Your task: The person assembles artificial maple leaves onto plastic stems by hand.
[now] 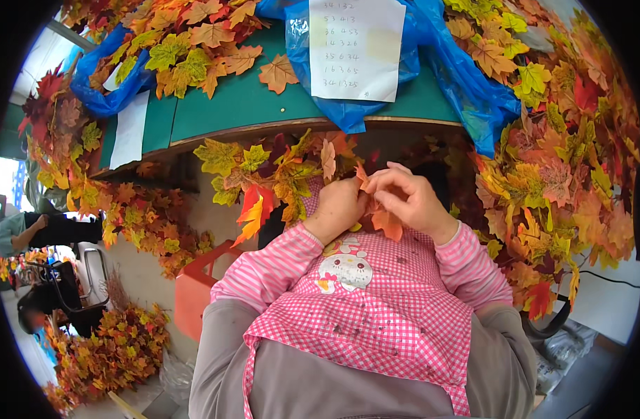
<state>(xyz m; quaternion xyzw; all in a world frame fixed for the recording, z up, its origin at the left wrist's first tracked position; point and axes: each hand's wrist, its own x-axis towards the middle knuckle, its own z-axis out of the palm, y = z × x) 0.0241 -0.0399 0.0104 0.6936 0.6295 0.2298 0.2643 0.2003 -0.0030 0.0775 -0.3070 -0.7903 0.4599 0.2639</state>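
Observation:
My left hand (336,206) is closed at lap height around the end of an artificial maple-leaf garland (292,174). Yellow-green, orange and red leaves of the garland spread out to the left, below the table edge. Close beside it, my right hand (409,199) has its fingers bent together in a pinch at an orange artificial leaf (386,222). Part of this leaf hangs under the fingers, and a bit of orange pokes up between the two hands. The stem between the fingertips is too small and covered to make out.
A green table (236,105) in front carries leaf piles, blue plastic bags (474,91) and a handwritten paper sheet (355,52). Leaf garlands (550,174) hang thickly at the right. An orange-red plastic stool (198,290) is at my left; farther left are another person (19,234) and a leaf heap (114,349).

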